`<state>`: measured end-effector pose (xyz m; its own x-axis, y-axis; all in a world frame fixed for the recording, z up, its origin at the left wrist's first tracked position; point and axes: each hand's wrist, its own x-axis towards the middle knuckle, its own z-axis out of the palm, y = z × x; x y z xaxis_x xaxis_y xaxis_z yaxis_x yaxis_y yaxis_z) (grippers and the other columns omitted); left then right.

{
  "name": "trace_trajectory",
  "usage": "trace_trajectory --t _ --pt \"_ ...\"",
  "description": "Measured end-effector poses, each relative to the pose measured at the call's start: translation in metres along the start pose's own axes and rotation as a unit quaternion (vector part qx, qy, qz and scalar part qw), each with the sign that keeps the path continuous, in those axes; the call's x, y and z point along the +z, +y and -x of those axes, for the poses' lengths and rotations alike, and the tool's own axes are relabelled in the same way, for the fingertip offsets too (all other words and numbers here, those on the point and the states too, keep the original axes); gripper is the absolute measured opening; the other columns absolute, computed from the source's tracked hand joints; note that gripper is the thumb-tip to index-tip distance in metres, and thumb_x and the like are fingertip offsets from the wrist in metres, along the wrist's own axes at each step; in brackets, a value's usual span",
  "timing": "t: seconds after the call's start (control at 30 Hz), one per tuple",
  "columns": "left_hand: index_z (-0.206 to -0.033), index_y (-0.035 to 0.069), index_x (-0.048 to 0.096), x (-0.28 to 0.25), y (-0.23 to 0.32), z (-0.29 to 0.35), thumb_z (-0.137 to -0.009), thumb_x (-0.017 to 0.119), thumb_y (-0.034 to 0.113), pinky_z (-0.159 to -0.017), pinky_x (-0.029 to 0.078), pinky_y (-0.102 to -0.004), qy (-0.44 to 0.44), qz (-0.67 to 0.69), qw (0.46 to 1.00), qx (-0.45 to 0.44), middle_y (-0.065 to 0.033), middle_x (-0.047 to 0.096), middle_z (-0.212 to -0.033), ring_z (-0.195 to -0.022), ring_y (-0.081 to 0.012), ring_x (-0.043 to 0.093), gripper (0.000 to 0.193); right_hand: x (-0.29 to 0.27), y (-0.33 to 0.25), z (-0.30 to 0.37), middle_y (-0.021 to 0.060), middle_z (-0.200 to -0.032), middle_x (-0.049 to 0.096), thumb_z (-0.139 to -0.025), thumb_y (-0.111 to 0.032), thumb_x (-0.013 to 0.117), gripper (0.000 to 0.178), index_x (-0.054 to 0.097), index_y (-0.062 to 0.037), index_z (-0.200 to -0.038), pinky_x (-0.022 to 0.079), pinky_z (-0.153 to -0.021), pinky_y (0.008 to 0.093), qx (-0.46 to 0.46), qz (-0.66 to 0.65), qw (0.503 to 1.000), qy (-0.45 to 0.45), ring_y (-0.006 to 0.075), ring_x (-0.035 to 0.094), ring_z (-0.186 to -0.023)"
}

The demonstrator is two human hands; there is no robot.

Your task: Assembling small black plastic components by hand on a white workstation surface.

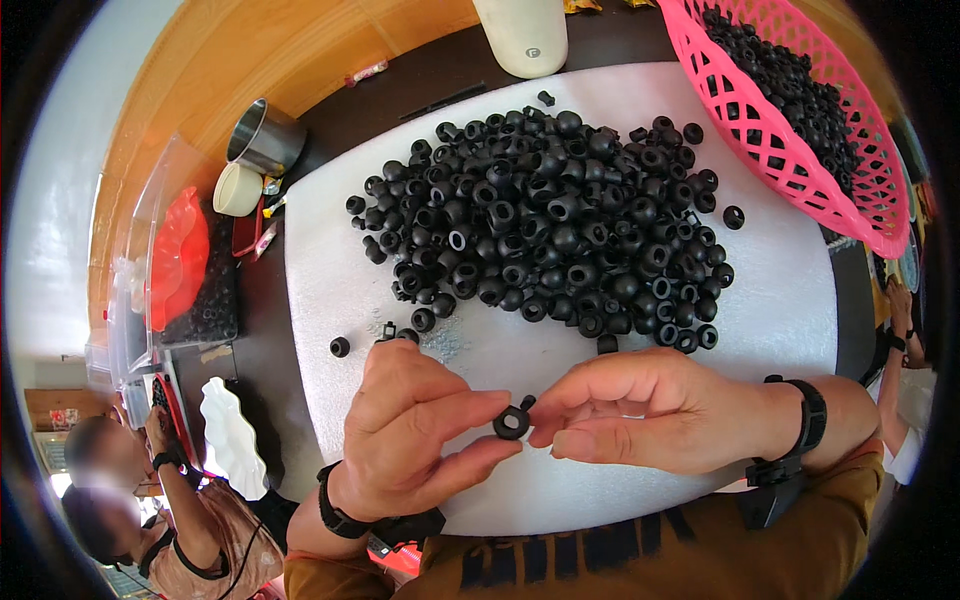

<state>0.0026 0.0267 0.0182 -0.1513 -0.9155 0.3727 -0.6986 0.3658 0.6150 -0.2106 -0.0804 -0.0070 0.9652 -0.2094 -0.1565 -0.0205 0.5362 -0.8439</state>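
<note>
Between its thumb and forefinger my left hand [415, 430] pinches a small round black plastic part [511, 423] with a hole through it. A little black nub [528, 403] sticks up at that part's upper right; whether it is a separate piece, I cannot tell. My right hand [650, 410] has its fingertips bunched right beside the part, at the nub. What those fingers hold, if anything, is hidden. Beyond my hands a large pile of similar black parts [560, 210] covers the white foam sheet [340, 260]. A few loose ones lie near my left knuckles.
A pink lattice basket [760, 150] with more black parts stands at the far right. Far left are a metal cup [266, 136], a cream cup [238, 190] and a clear bin [150, 250]. A white container [525, 35] stands at the back. Another person [190, 530] works at the left.
</note>
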Motion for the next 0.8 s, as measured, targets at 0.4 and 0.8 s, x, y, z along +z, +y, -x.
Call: trace_trajectory --t 0.4,0.8 --pt "-0.094 0.007 0.062 0.017 -0.002 0.004 -0.060 0.084 0.008 -0.061 0.038 -0.0342 0.017 0.019 0.999 0.031 -0.0036 0.057 -0.079 -0.066 -0.0200 0.053 0.040 -0.001 0.006 -0.003 0.0039 -0.101 0.063 -0.093 -0.011 0.061 0.023 0.057 0.0008 -0.113 0.048 -0.083 0.0244 -0.040 0.024 0.999 0.011 0.0079 0.058 -0.095" --pt "-0.094 0.009 0.059 0.028 0.002 0.009 -0.059 0.082 0.007 -0.062 0.041 -0.0366 0.054 0.040 0.995 0.076 -0.0042 0.060 -0.079 -0.066 -0.0211 0.057 0.042 0.000 -0.005 -0.003 0.0081 -0.088 0.065 -0.081 -0.006 0.072 0.019 0.064 -0.0010 -0.098 0.049 -0.068 0.0266 -0.128 0.271 0.954 0.018 0.0166 0.064 -0.078"
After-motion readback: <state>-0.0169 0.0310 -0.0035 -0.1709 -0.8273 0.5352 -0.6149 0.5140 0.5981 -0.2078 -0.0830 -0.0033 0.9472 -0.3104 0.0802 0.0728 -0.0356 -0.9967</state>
